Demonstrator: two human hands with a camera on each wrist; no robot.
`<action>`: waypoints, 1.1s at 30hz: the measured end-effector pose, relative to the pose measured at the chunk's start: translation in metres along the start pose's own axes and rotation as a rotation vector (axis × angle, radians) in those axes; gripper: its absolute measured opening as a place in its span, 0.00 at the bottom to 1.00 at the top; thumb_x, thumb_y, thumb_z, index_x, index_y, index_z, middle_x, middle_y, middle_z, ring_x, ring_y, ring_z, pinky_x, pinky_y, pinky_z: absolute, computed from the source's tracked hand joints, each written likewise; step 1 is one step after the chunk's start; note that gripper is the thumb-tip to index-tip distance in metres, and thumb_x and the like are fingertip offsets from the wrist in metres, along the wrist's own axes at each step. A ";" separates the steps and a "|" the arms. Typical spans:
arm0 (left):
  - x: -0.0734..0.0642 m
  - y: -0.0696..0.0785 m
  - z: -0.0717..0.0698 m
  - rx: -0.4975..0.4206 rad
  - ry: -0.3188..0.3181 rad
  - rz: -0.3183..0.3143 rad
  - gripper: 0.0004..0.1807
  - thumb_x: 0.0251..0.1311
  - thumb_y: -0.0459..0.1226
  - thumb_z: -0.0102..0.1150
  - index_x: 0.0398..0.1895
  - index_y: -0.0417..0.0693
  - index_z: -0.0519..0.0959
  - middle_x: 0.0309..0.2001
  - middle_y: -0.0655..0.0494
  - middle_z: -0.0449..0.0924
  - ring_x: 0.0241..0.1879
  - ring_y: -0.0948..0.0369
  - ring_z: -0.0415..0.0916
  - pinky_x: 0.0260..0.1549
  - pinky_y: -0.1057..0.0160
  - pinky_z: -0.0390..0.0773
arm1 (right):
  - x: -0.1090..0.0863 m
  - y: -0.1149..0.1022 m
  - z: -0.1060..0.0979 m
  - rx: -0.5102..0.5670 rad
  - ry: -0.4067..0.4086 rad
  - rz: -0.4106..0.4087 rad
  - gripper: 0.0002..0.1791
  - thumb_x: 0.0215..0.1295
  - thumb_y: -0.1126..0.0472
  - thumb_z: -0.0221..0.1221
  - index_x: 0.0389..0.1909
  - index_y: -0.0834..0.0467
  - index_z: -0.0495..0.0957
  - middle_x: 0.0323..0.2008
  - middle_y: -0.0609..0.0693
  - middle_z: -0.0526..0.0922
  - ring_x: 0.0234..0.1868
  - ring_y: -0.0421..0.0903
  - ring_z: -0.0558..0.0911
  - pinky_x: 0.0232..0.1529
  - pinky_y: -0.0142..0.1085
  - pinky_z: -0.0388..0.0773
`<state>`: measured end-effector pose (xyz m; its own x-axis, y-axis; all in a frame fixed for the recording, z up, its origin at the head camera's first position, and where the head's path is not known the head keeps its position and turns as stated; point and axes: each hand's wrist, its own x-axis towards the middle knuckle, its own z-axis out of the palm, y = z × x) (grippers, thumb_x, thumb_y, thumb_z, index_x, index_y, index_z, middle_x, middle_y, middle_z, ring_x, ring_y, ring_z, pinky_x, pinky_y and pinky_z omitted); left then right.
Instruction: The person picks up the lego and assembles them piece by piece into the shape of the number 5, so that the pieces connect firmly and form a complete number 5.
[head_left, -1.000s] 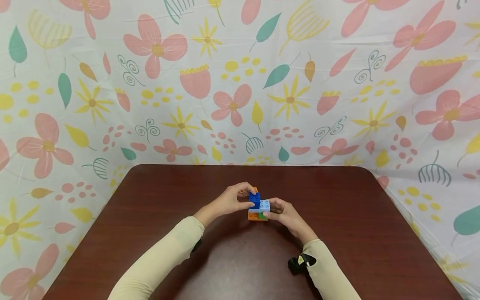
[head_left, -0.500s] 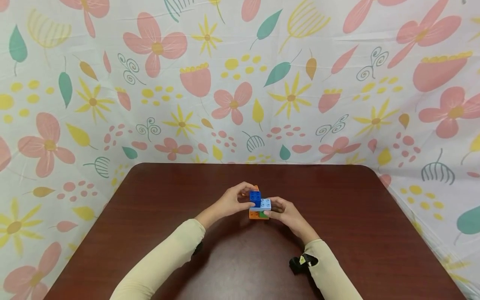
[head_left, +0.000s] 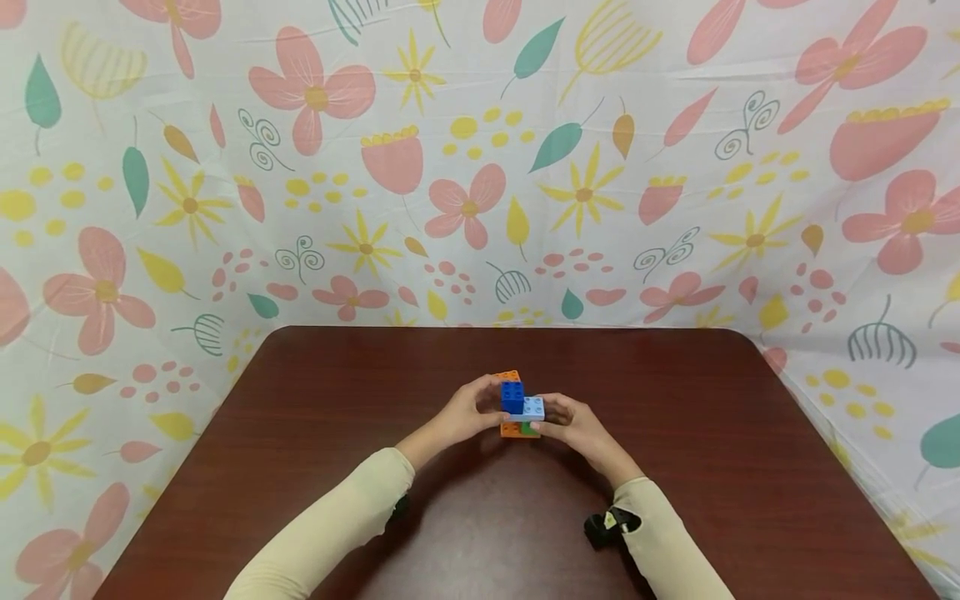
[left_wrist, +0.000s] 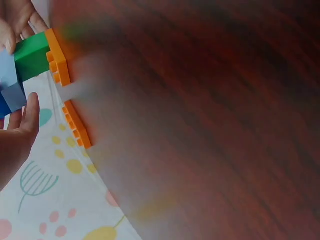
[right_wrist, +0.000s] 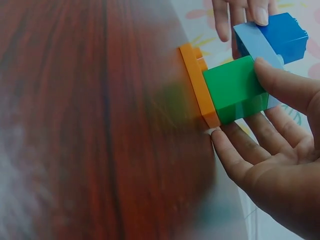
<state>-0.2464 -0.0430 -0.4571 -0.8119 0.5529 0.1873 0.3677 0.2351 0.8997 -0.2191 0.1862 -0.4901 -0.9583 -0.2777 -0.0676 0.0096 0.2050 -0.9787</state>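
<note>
A small stack of toy building bricks stands on the table before me. Its base is a thin orange brick (right_wrist: 197, 85). A green brick (right_wrist: 235, 87) sits on one end of it. Across the green brick lies a light blue brick (head_left: 534, 407), overhanging leftward, with a dark blue brick (head_left: 512, 397) on its left part. My right hand (head_left: 576, 427) grips the green brick, thumb on the near side and fingers behind. My left hand (head_left: 468, 410) pinches the light blue brick's left end, its thumb tip just below the dark blue brick; its fingers are partly hidden.
Behind the stack another flat orange brick (left_wrist: 77, 125) lies on the dark brown table (head_left: 375, 358). A flower-patterned cloth (head_left: 465, 167) hangs beyond the table's far edge. A black wrist device (head_left: 602, 529) is at my right sleeve.
My left fingers have come down from the top of the dark blue brick, and the thumb now sits lower, at the light blue brick. The right hand keeps its hold.
</note>
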 end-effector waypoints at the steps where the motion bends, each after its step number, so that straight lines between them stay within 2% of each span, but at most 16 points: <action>1: -0.001 0.001 0.001 0.000 0.002 0.001 0.21 0.57 0.24 0.62 0.53 0.32 0.69 0.50 0.33 0.76 0.51 0.40 0.75 0.51 0.43 0.74 | 0.000 0.000 -0.001 -0.006 -0.010 0.000 0.27 0.61 0.59 0.65 0.60 0.61 0.71 0.57 0.58 0.76 0.59 0.55 0.75 0.54 0.45 0.76; 4: -0.001 -0.001 0.002 0.003 0.008 -0.002 0.21 0.57 0.25 0.62 0.54 0.33 0.69 0.50 0.34 0.77 0.50 0.42 0.76 0.51 0.45 0.75 | -0.001 0.000 -0.005 -0.031 -0.058 -0.006 0.28 0.62 0.61 0.64 0.62 0.62 0.70 0.58 0.59 0.76 0.60 0.56 0.74 0.54 0.44 0.76; 7: 0.001 -0.008 0.002 0.022 0.019 -0.018 0.21 0.58 0.28 0.63 0.54 0.37 0.71 0.50 0.39 0.78 0.50 0.47 0.77 0.51 0.51 0.77 | 0.001 0.000 -0.011 -0.063 -0.114 -0.021 0.29 0.63 0.63 0.63 0.64 0.63 0.68 0.59 0.61 0.75 0.60 0.58 0.73 0.54 0.44 0.76; 11: 0.003 -0.016 0.001 0.025 0.027 -0.047 0.22 0.57 0.31 0.65 0.55 0.39 0.72 0.49 0.43 0.80 0.51 0.51 0.78 0.51 0.56 0.77 | 0.005 -0.003 -0.022 -0.152 -0.131 -0.030 0.27 0.63 0.64 0.62 0.64 0.62 0.70 0.57 0.61 0.76 0.58 0.58 0.75 0.53 0.45 0.77; 15: 0.001 -0.017 0.000 0.003 0.037 -0.065 0.23 0.57 0.32 0.66 0.56 0.38 0.73 0.49 0.43 0.80 0.51 0.50 0.77 0.50 0.55 0.78 | 0.011 -0.008 -0.034 -0.220 -0.102 -0.013 0.25 0.64 0.62 0.62 0.62 0.61 0.72 0.57 0.60 0.77 0.57 0.57 0.75 0.54 0.47 0.76; 22: -0.003 -0.013 -0.001 -0.018 0.023 -0.067 0.25 0.58 0.29 0.64 0.59 0.35 0.72 0.52 0.39 0.78 0.52 0.47 0.76 0.47 0.54 0.79 | 0.023 -0.017 -0.048 -0.233 -0.045 -0.032 0.23 0.68 0.59 0.58 0.61 0.64 0.72 0.58 0.62 0.76 0.59 0.58 0.73 0.59 0.53 0.70; 25: -0.007 0.003 -0.003 -0.017 0.002 -0.072 0.25 0.59 0.27 0.62 0.60 0.32 0.70 0.52 0.36 0.77 0.52 0.45 0.76 0.47 0.56 0.80 | 0.030 -0.019 -0.050 -0.208 -0.008 -0.034 0.24 0.68 0.58 0.58 0.62 0.64 0.71 0.58 0.62 0.76 0.60 0.58 0.73 0.61 0.54 0.68; 27: -0.008 0.004 -0.004 -0.013 -0.008 -0.078 0.25 0.59 0.26 0.62 0.60 0.31 0.70 0.53 0.36 0.76 0.52 0.44 0.75 0.46 0.56 0.80 | 0.037 -0.017 -0.051 -0.197 0.016 -0.042 0.25 0.68 0.56 0.59 0.62 0.63 0.71 0.59 0.60 0.76 0.61 0.57 0.73 0.61 0.53 0.67; 29: -0.008 0.002 -0.004 -0.020 -0.008 -0.073 0.25 0.59 0.27 0.62 0.60 0.32 0.70 0.52 0.36 0.77 0.52 0.45 0.76 0.46 0.57 0.80 | 0.043 -0.015 -0.050 -0.170 0.033 -0.058 0.27 0.67 0.55 0.60 0.63 0.62 0.71 0.60 0.59 0.75 0.61 0.56 0.73 0.62 0.53 0.67; 33: -0.004 -0.016 -0.003 -0.036 0.006 -0.081 0.26 0.58 0.29 0.64 0.60 0.35 0.71 0.52 0.40 0.78 0.52 0.48 0.77 0.47 0.57 0.79 | 0.048 -0.027 -0.043 -0.126 0.025 -0.088 0.27 0.67 0.59 0.59 0.64 0.64 0.69 0.62 0.61 0.73 0.63 0.59 0.71 0.63 0.54 0.65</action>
<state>-0.2507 -0.0519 -0.4714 -0.8411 0.5284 0.1158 0.2843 0.2498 0.9256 -0.2776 0.2074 -0.4592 -0.9607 -0.2767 0.0242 -0.1096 0.2975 -0.9484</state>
